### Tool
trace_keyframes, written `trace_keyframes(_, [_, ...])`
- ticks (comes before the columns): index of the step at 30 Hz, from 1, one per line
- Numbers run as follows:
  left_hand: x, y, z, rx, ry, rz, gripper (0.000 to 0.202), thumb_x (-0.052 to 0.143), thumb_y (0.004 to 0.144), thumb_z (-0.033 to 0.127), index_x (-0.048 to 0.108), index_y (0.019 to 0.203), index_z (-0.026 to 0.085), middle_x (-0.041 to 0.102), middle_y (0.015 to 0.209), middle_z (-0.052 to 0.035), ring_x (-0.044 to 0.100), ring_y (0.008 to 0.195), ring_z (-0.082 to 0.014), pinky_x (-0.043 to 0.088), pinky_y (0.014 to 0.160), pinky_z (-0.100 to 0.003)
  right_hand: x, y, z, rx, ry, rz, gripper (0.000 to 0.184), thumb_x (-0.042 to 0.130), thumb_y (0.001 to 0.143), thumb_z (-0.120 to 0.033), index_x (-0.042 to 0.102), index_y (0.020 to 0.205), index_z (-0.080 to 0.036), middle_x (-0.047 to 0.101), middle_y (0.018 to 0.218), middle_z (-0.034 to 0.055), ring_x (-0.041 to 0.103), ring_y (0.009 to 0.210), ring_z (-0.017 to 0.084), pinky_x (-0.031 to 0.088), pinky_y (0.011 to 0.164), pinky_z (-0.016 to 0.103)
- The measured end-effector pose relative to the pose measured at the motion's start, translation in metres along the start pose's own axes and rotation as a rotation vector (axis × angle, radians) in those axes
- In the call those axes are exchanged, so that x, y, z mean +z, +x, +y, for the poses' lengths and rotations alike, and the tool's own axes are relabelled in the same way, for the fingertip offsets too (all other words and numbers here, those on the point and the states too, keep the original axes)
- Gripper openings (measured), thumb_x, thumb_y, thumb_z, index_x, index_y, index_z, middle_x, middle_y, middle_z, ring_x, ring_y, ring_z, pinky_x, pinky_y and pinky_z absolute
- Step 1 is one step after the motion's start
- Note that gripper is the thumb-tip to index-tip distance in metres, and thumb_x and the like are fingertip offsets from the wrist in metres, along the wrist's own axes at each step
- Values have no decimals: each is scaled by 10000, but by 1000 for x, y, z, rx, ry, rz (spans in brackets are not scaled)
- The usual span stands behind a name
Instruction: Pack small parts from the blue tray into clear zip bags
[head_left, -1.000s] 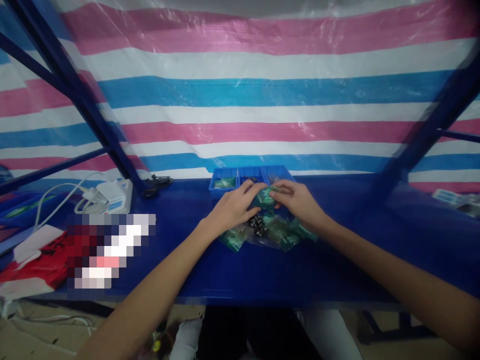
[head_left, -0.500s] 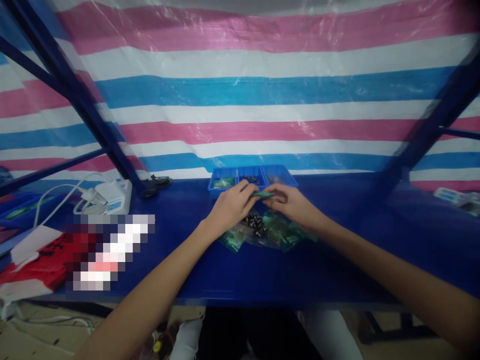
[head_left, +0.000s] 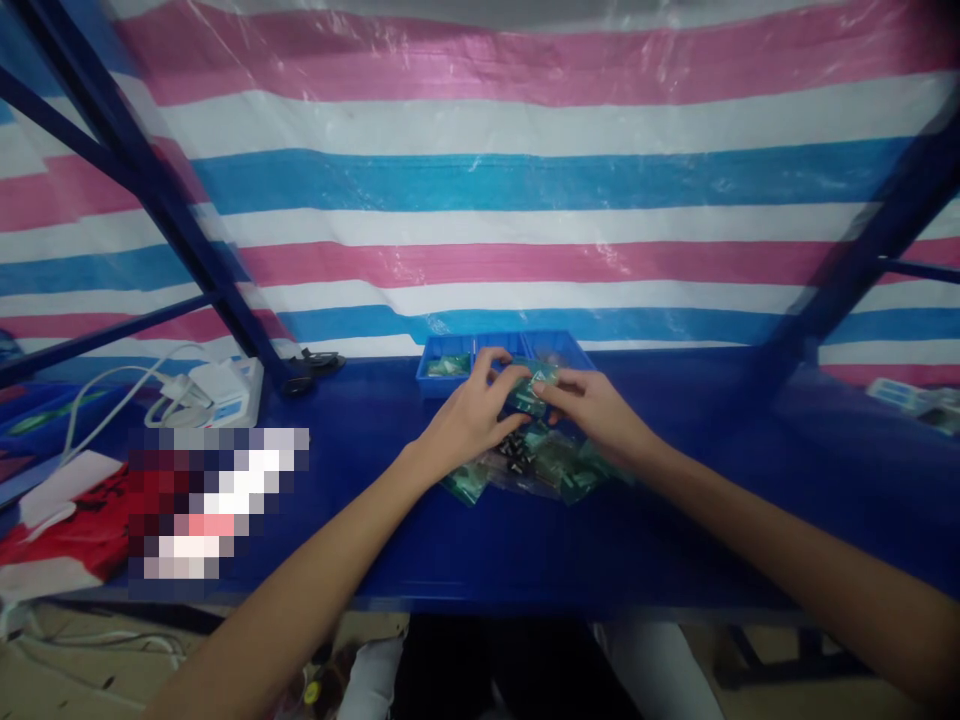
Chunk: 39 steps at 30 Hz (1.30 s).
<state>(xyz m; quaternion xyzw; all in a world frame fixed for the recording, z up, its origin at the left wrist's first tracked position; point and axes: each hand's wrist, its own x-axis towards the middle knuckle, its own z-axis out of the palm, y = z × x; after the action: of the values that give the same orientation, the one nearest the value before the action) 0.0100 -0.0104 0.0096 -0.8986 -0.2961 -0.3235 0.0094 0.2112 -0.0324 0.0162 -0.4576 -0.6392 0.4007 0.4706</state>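
Between my two hands is a small green plastic bag (head_left: 531,388), its flat face turned up toward me. My left hand (head_left: 480,405) grips its left side with bent fingers, and my right hand (head_left: 592,405) pinches its right edge. What the bag holds is too small to make out. Below my hands, a pile of small black and silver parts (head_left: 514,452) lies on clear plastic. More green bags (head_left: 574,465) lie to the right of the pile, and another green bag (head_left: 466,482) to its left. Behind my hands stands a blue divided tray (head_left: 429,385), partly hidden by my fingers.
A white power strip (head_left: 244,395) with cables stands at the left, near black items (head_left: 319,360). A red bag (head_left: 97,520) lies at the left front. Blue metal posts rise on both sides of the blue table (head_left: 720,440), before a striped sheet (head_left: 525,185).
The green bag was edge-on between my fingertips; now its flat face shows. My left fingers have spread around it, and both hands remain in about the same place.
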Motion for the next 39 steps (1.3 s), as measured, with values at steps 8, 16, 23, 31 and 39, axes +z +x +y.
trace_keyframes(8, [2, -1, -4, 33, 9, -30, 314, 432, 996, 141, 476, 1304, 187, 574, 1206, -110, 620, 1057, -226, 550, 896, -383, -1, 0, 1, -124, -13, -5, 368, 667, 843, -536, 675, 680, -206, 708, 1014, 101, 635, 954, 232, 527, 632, 295])
trace_keyframes(16, [2, 1, -6, -72, -82, 82, 546, 446, 1031, 219, 244, 1538, 221, 619, 1173, -112, 645, 966, -207, 556, 846, -369, -3, 4, 2, -51, 9, 28, 234, 700, 809, -425, 743, 909, -217, 715, 876, 53, 597, 684, 162, 543, 647, 335])
trace_keyframes(23, [0, 3, -10, -52, -93, 144, 383, 621, 964, 256, 522, 1333, 280, 469, 1331, -112, 607, 1063, -223, 576, 867, -397, -3, 6, 9, -39, 136, 63, 288, 689, 802, -357, 715, 1045, -205, 716, 937, 82, 649, 816, 207, 536, 652, 342])
trace_keyframes(31, [-8, 3, -32, -42, 16, 279, 327, 611, 977, 242, 567, 1301, 230, 525, 1278, -104, 637, 976, -177, 585, 875, -380, -6, 5, 3, -78, 124, -59, 409, 596, 881, -300, 613, 1284, -232, 666, 1293, 135, 679, 1060, 271, 557, 684, 358])
trace_keyframes(39, [-21, -6, -77, -179, 236, 272, 289, 585, 984, 288, 597, 1258, 197, 556, 1210, -116, 627, 948, -195, 558, 899, -398, -13, 10, 17, -342, -769, -13, 227, 497, 924, -199, 703, 1014, -172, 727, 1034, 104, 636, 954, 251, 469, 879, 401])
